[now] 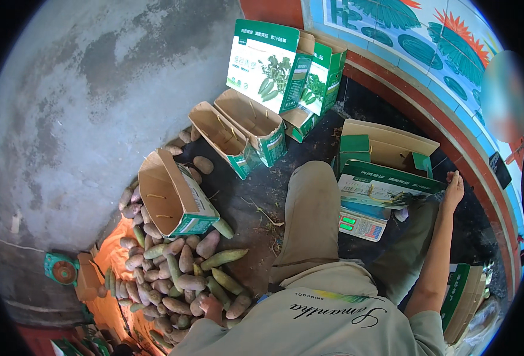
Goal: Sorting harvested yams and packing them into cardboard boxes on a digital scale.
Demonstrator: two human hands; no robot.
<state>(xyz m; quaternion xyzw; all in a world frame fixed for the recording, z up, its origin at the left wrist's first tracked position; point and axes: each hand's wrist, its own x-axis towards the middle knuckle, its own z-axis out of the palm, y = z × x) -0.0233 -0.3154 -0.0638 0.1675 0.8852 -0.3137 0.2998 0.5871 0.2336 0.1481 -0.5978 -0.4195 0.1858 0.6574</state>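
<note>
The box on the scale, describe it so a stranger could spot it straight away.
Start at the person's raised knee. Just right of it a small scale sits on the floor, carrying a green-and-white carton. Unlike the other cartons, the right hand touches its flap.

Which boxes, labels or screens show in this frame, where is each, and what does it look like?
Upright boxes: two at top centre, green and white with vegetable pictures.
Open boxes: two lying on their sides below those, brown inside, green trim.
Tipped box: by the tuber pile, open, brown inside.
Box on scale: right of centre, green and white, right hand at its flap.
Scale: beneath it, white with green lit display.
Flat boxes: lower right, stacked.
</note>
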